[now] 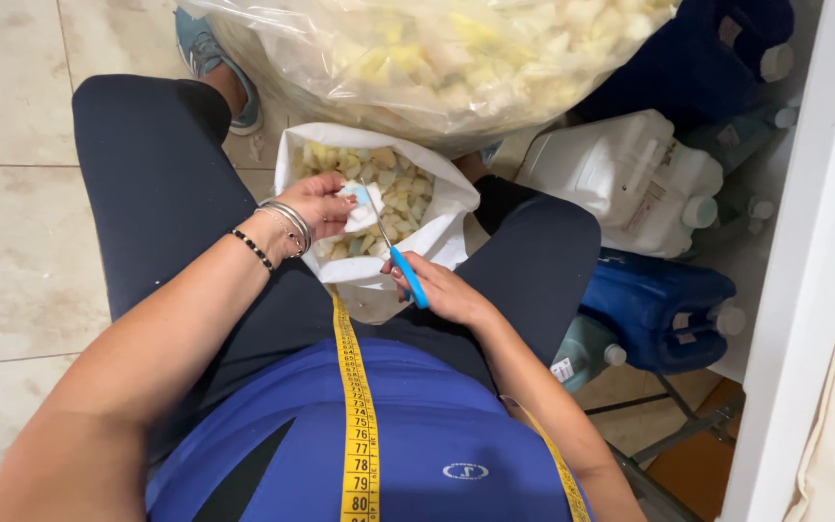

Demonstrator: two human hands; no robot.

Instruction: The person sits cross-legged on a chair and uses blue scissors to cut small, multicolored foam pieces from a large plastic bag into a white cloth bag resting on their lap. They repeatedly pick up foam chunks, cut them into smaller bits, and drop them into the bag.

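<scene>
Blue-handled scissors (pixel 400 256) with silver blades meet a white and pale blue foam scrap (pixel 359 205) above a white bag (pixel 437 237) of cream and pale yellow foam bits (pixel 398 188). A yellow tape measure (pixel 357 416) with black marks crosses a bright blue top (pixel 437 435) and navy leggings (pixel 157 184). Silver bangles (pixel 292 224) sit beside a black beaded bracelet (pixel 252 248). White (pixel 630 179) and blue jugs (pixel 654 309) stand on beige mottled floor tiles (pixel 12 242).

Seen from above, a seated person's two bare forearms reach forward over the lap. The left hand (pixel 326 203), its wrist ringed with thin bangles and a dark beaded band, is bent inward with fingertips pinched together. The right hand (pixel 445 290) lies lower, knuckles up, fingers curled closed in a grip.
</scene>
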